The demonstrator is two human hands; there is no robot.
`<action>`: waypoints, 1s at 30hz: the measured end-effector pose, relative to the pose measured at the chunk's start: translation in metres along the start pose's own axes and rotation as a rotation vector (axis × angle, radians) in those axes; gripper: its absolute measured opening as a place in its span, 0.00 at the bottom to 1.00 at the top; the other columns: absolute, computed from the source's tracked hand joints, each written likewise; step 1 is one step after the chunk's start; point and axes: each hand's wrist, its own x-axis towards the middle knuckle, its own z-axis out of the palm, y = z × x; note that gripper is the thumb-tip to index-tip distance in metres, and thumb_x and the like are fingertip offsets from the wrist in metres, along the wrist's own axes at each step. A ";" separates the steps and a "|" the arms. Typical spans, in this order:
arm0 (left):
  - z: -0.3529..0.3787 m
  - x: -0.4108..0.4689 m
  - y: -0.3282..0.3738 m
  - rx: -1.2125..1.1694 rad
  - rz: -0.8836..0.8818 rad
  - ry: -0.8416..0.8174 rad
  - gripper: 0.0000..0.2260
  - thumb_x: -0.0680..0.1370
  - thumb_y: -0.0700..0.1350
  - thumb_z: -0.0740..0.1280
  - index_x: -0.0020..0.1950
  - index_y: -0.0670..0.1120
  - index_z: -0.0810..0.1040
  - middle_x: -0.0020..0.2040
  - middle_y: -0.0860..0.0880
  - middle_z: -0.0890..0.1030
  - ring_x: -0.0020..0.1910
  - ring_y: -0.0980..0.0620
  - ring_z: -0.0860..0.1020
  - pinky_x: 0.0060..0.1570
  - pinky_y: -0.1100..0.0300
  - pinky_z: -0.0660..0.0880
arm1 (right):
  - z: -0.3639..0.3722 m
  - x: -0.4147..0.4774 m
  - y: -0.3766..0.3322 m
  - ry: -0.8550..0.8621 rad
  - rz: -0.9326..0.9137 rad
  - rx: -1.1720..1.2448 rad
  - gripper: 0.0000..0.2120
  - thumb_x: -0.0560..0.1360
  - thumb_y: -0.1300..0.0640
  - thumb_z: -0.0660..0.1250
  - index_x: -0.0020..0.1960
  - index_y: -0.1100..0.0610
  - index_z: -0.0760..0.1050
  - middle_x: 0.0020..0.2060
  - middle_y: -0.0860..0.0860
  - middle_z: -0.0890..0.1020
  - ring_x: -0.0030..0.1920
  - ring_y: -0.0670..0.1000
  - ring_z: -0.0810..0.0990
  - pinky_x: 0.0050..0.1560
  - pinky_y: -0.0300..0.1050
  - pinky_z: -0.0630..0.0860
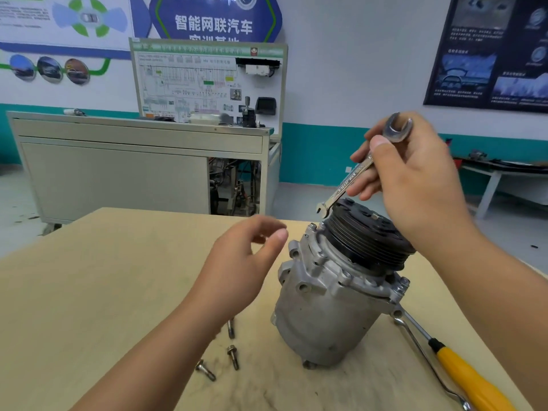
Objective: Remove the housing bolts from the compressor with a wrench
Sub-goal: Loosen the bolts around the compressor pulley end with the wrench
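Head view. Fingers (363,189) and thumb of the right hand (415,179) are clamped on the shank of a slim silver double open-ended wrench (351,180). The tool is held slanted above the work. Its upper jaw is raised past the thumb. Its lower jaw is poised just beside the rim of the black ribbed pulley (367,235) and is not seated on any bolt.

The left hand (237,262) is held over the pale wooden table (118,277), just left of the grey cast-aluminium compressor (332,298). Its fingers are loosely curled and apart, and nothing is held; slight blur is noted.

The compressor is stood tilted on the table, pulley end uppermost.

Progress: three dark flanged bolts (233,356) are laid loose on the table beside the left forearm, so removal is judged partly done. What appear to be bolt heads are seen at the housing flange (341,277). The number left cannot be fixed.

A second silver wrench (421,348) and a yellow-handled screwdriver (471,378) are laid to the compressor's right.
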 end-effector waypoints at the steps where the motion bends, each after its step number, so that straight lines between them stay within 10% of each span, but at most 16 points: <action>1: 0.003 0.006 0.003 -0.033 0.005 -0.001 0.04 0.79 0.52 0.63 0.51 0.60 0.76 0.47 0.66 0.78 0.49 0.75 0.72 0.42 0.82 0.67 | 0.003 0.001 0.001 -0.005 -0.007 -0.029 0.11 0.81 0.60 0.54 0.44 0.48 0.67 0.39 0.49 0.78 0.28 0.48 0.80 0.28 0.36 0.74; 8: 0.021 0.033 0.003 -0.133 -0.031 -0.139 0.13 0.81 0.44 0.62 0.64 0.55 0.76 0.55 0.62 0.79 0.53 0.72 0.73 0.42 0.82 0.68 | 0.009 0.014 0.012 -0.013 0.014 -0.110 0.10 0.81 0.59 0.53 0.44 0.47 0.66 0.38 0.49 0.78 0.26 0.48 0.80 0.27 0.36 0.71; 21: 0.036 0.062 0.003 -0.281 -0.048 -0.213 0.17 0.81 0.39 0.61 0.44 0.60 0.80 0.43 0.64 0.81 0.45 0.72 0.76 0.31 0.78 0.70 | 0.006 0.034 0.027 -0.037 0.162 -0.054 0.11 0.79 0.64 0.52 0.44 0.52 0.67 0.36 0.52 0.80 0.25 0.51 0.80 0.21 0.37 0.70; 30: 0.034 0.078 0.004 -0.276 -0.099 -0.319 0.08 0.79 0.48 0.64 0.51 0.53 0.84 0.44 0.55 0.85 0.44 0.61 0.80 0.41 0.65 0.69 | 0.005 0.043 0.030 -0.045 0.276 0.026 0.12 0.80 0.65 0.51 0.40 0.56 0.66 0.34 0.57 0.77 0.22 0.50 0.79 0.20 0.36 0.70</action>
